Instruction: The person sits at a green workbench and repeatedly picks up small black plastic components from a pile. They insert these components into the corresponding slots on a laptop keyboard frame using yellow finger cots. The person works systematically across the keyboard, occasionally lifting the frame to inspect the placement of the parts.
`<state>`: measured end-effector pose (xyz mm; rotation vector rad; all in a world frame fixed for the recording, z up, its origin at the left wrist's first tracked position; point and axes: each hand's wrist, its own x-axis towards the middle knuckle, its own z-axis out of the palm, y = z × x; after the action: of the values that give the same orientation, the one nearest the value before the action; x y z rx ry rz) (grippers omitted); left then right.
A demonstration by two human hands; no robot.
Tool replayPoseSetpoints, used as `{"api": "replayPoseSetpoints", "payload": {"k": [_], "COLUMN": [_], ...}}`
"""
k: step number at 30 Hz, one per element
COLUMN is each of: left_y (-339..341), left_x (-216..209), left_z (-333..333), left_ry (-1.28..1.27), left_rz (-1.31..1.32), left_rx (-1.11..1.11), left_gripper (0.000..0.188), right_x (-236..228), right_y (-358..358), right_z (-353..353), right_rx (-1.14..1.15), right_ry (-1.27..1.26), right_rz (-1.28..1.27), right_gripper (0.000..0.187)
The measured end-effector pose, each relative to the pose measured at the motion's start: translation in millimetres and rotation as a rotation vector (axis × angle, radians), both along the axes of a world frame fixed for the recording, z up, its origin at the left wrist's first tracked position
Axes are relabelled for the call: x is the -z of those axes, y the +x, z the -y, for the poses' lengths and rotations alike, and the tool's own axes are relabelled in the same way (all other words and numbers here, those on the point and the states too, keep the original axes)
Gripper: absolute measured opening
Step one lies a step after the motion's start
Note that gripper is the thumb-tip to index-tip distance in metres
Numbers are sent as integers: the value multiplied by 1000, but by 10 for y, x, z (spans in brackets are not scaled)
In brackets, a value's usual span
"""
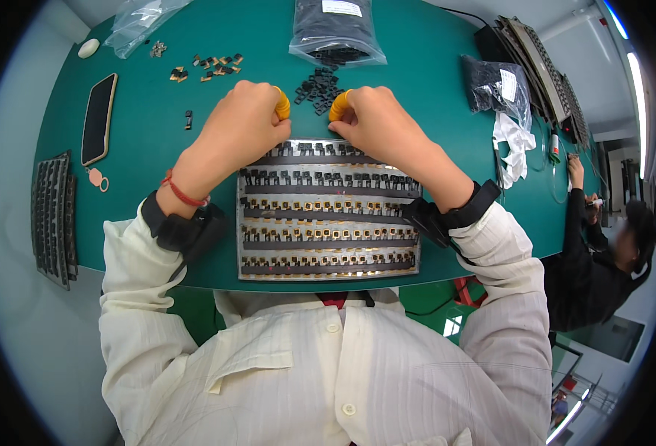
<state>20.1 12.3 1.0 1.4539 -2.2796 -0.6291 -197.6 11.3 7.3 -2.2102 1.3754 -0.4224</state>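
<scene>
Here I have the left hand curled at the far edge of the metal tray, the right hand folded in just across from it, yellow covers on the fingers, and from here I can't tell whether either one pinches a part! The tray, rows of small black and gold pieces across it, sits bodyward of both hands, while a loose black pile lies just beyond the gap between them, and well left of the left hand I spot a phone.
</scene>
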Motion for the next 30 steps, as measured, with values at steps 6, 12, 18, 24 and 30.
{"api": "replayPoseSetpoints", "payload": {"k": [6,12,18,24,30], "left_y": [321,455,440,374,322], "left_x": [-286,-264,-138,-143,-165], "left_z": [-420,-794,-878,-1104,-1213], "left_ry": [140,149,68,-86,59], "left_rz": [-23,33,94,246,252], "left_rx": [95,151,176,128,60], "left_gripper": [15,12,11,23,42], "right_x": [-48,-283,-471,-182,-21], "right_y": [35,-92,-496,-828,-810], "right_z": [-41,-287,-829,-1225,-1259], "right_rx": [12,-63,17,78,80], "right_ry": [-9,-143,-69,-24,-32], "right_rz": [-1,10,-35,-7,6], "right_gripper": [15,14,14,14,16]}}
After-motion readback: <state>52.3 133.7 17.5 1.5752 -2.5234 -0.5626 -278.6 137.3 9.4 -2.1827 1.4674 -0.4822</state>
